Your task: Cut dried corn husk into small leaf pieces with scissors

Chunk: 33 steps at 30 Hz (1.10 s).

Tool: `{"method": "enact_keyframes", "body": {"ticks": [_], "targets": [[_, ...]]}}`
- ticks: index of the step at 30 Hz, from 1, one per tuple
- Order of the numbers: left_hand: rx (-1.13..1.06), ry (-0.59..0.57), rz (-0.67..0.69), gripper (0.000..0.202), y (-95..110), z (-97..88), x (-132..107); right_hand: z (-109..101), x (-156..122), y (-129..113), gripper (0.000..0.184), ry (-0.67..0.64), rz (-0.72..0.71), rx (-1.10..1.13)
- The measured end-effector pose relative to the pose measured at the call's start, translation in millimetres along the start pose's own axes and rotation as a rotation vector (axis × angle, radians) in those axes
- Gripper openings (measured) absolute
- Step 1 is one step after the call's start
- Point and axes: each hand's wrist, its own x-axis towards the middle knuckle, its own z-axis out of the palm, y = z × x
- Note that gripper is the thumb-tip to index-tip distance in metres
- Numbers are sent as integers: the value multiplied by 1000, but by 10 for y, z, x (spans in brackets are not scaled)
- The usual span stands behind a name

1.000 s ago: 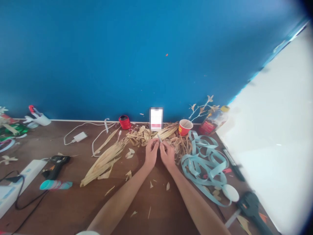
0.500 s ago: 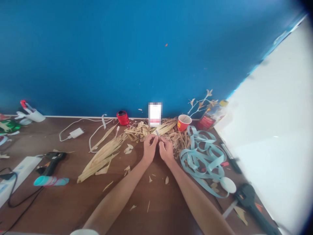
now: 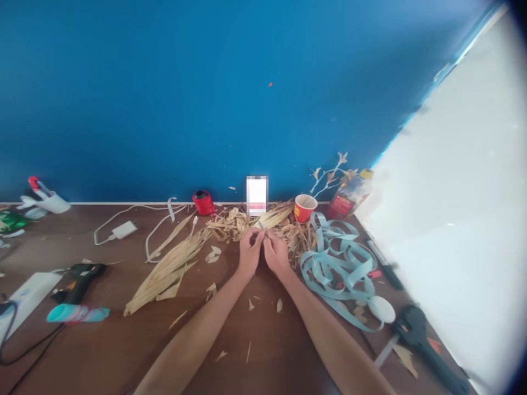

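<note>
My left hand point(image 3: 249, 252) and my right hand point(image 3: 275, 253) meet above the table, fingertips close together. Both are closed in a pinch around a thin grey stick-like piece point(image 3: 261, 225) that pokes up between them; it is too small to name surely. Just beyond the hands lie pale dried husks point(image 3: 280, 215) and a heap of brown shreds point(image 3: 300, 236). A long bundle of dried husks point(image 3: 164, 274) rests to the left. Small loose flakes, among them a few pale petal-shaped pieces point(image 3: 213, 253), are scattered near my forearms.
At right are a tangled light blue ribbon point(image 3: 354, 274), a red paper cup point(image 3: 305, 209), a bottle point(image 3: 348, 195) and a black glue gun point(image 3: 420, 334). Leftward are a red container point(image 3: 203, 203), a white charger point(image 3: 124, 230), another glue gun point(image 3: 84, 277), a blue roll point(image 3: 78, 313) and a power strip point(image 3: 35, 299).
The whole view has shifted slightly, so objects appear a little further left. Both hands stay together in the same pinch around the thin piece.
</note>
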Motion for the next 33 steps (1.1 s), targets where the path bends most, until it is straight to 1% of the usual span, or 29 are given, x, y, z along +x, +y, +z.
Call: {"method": "enact_keyframes", "body": {"ticks": [3, 6, 10, 13, 16, 20, 24, 33], "targets": [[36, 13, 10, 21, 5, -6, -3, 8, 6, 17, 19, 40, -7, 23], [40, 37, 31, 20, 20, -4, -5, 21, 14, 44, 18, 47, -13, 21], [-1, 37, 53, 20, 17, 7, -2, 27, 15, 38, 17, 67, -20, 26], [-39, 31, 67, 19, -22, 7, 7, 21, 12, 10, 21, 97, -12, 50], [-100, 30, 46, 20, -63, -5, 14, 13, 13, -9, 23, 83, -21, 65], [-126, -17, 20, 22, -68, -20, 8, 4, 14, -18, 23, 79, -9, 118], [-131, -65, 34, 23, -38, -13, -3, 1, 5, -16, 20, 94, 2, 155], [-119, -149, 75, 21, -9, 7, -21, 30, -4, 45, 22, 174, 52, 266]]}}
